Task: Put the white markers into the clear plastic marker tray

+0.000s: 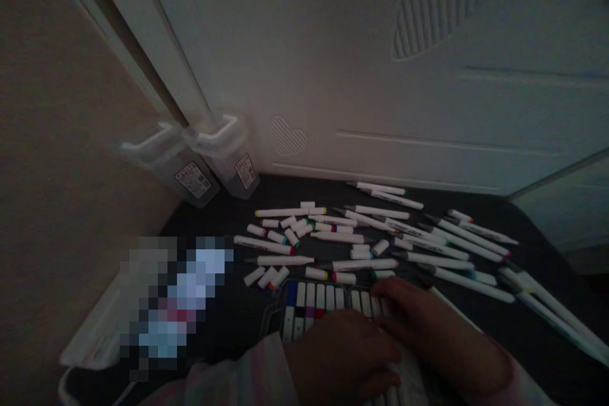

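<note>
A clear case (272, 314) in front of me holds a row of white markers (326, 297) with coloured bands. My left hand (345, 352) lies across the case with its fingers bent to the right and hides much of the row. Whatever those fingers grip is hidden. From the right, my right hand (425, 323) reaches over the row's right end. Its fingertips and thumb close around the end of a marker (377, 306) in the case. Beyond the hands, loose white markers (364, 264) and several caps (277, 278) lie scattered on the dark table.
Two clear plastic containers (235, 168) with labels stand at the back left by the wall. A pale panel (323, 76) with raised hearts rises behind the table (214, 219). On the left lie a blurred-out lit device (190, 298) and a cable (66, 387). More markers (556, 311) lie at the right.
</note>
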Available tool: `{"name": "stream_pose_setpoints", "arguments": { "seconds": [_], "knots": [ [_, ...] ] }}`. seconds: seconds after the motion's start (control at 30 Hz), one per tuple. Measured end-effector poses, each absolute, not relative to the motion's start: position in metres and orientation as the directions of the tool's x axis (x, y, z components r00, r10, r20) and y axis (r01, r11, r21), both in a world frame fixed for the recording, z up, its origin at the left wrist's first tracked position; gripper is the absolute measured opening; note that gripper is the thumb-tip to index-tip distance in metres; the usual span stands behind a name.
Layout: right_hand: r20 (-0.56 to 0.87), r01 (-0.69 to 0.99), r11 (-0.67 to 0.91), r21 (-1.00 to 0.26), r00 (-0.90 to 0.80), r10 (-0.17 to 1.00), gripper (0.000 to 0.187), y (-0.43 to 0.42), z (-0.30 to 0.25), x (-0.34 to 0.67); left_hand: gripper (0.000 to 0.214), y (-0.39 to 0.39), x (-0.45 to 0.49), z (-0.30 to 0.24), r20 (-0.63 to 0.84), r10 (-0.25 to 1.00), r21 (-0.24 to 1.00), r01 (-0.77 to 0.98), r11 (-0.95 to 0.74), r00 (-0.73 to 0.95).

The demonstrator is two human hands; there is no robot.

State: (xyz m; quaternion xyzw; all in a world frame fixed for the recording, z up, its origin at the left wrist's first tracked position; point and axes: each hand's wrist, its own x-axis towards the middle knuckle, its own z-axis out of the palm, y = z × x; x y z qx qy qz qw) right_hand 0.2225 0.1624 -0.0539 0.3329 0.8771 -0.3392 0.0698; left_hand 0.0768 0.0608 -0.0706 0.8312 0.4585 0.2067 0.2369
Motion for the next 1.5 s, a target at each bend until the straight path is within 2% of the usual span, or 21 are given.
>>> {"name": "stream_pose_setpoints", "arguments": {
  "seconds": [0.17, 0.3, 0.37, 0.4, 0.47, 0.57, 0.63, 0.73, 0.83, 1.03, 1.23, 1.5],
  "knots": [
    [-0.282, 0.604, 0.518, -0.606, -0.772, 0.57, 0.023, 0.165, -0.047, 0.222, 0.019, 0.058, 0.077, -0.07, 0.109, 0.896, 0.582, 0.704, -0.408, 0.43],
    [-0.065, 0.54, 0.431, -0.723, -0.674, 0.736, 0.029, 0.158, -0.033, 0.242, 0.022, 0.06, 0.075, -0.078, 0.094, 0.945, 0.627, 0.719, -0.3, 0.312],
    [-0.022, 0.565, 0.366, -0.739, -0.563, 0.826, 0.033, 0.152, -0.036, 0.26, 0.025, 0.063, 0.073, -0.083, 0.077, 0.952, 0.646, 0.712, -0.274, 0.297],
    [-0.022, 0.602, 0.333, -0.726, -0.504, 0.863, 0.034, 0.15, -0.042, 0.269, 0.025, 0.064, 0.072, -0.085, 0.081, 0.959, 0.658, 0.709, -0.255, 0.27],
    [0.067, 0.657, 0.339, -0.674, -0.402, 0.913, 0.034, 0.148, -0.06, 0.288, 0.024, 0.065, 0.071, -0.086, 0.116, 0.973, 0.676, 0.702, -0.224, 0.198],
    [0.248, 0.746, 0.379, -0.547, -0.287, 0.925, 0.033, 0.149, -0.093, 0.307, 0.02, 0.063, 0.07, -0.083, 0.198, 0.975, 0.666, 0.716, -0.21, 0.102],
    [0.302, 0.808, 0.353, -0.473, -0.228, 0.926, 0.036, 0.148, -0.109, 0.312, 0.017, 0.061, 0.071, -0.078, 0.247, 0.967, 0.65, 0.729, -0.214, 0.064],
    [0.319, 0.872, 0.305, -0.382, -0.186, 0.929, 0.035, 0.143, -0.115, 0.307, 0.012, 0.059, 0.073, -0.071, 0.323, 0.946, 0.62, 0.747, -0.24, 0.036],
    [0.306, 0.884, 0.31, -0.348, -0.206, 0.93, 0.03, 0.139, -0.106, 0.298, 0.01, 0.059, 0.075, -0.068, 0.377, 0.924, 0.58, 0.761, -0.29, 0.064],
    [0.241, 0.872, 0.306, -0.381, -0.226, 0.944, 0.027, 0.135, -0.09, 0.293, 0.012, 0.061, 0.077, -0.069, 0.431, 0.893, 0.501, 0.789, -0.355, 0.128],
    [0.184, 0.866, 0.283, -0.413, -0.225, 0.957, 0.027, 0.132, -0.081, 0.293, 0.015, 0.063, 0.073, -0.07, 0.42, 0.892, 0.48, 0.794, -0.373, 0.165],
    [0.251, 0.846, 0.322, -0.426, -0.231, 0.94, 0.017, 0.129, -0.074, 0.286, 0.015, 0.064, 0.074, -0.07, 0.515, 0.847, 0.424, 0.82, -0.383, 0.13]
  ]
}}
